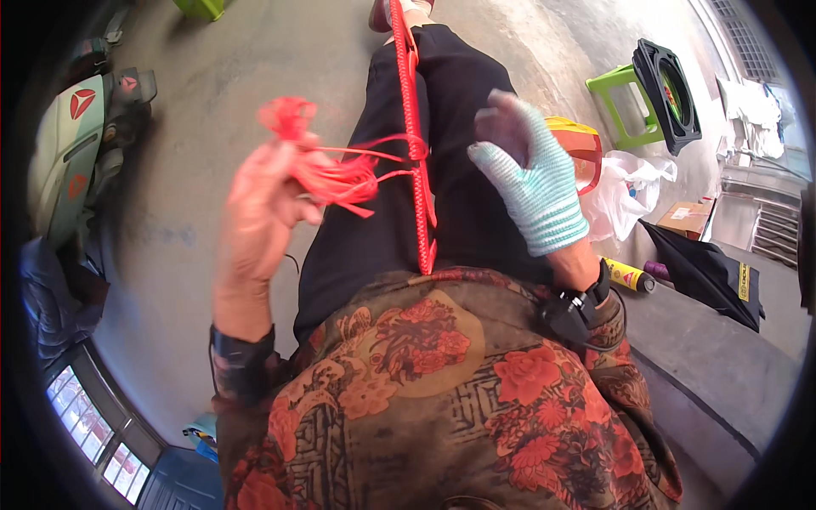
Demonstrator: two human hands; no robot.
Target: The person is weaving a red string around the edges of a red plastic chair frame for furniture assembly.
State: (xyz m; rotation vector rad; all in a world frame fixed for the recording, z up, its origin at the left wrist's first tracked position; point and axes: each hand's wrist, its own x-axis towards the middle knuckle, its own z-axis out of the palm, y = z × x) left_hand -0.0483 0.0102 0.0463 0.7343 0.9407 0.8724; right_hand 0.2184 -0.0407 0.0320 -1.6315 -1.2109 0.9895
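A long red braided strap (410, 110) runs straight between my legs, from near one foot down to my waist. My bare left hand (259, 195) is to the left of it, closed on a looped bundle of thin red cord (340, 180). Strands from that bundle reach across to the strap and meet it at about mid-thigh. Motion blurs the left fingers and the cord's upper end. My right hand (535, 174) wears a white and teal striped knit glove. It hangs over my right thigh, thumb and fingers apart and holding nothing, clear of the strap.
On the right are a green stool (625, 106) with a black frame-like object (669, 98), a white plastic bag (631, 189), a yellow can (627, 274) and a folded black umbrella (705, 274). A white and grey scooter-like vehicle (72, 161) stands at the left.
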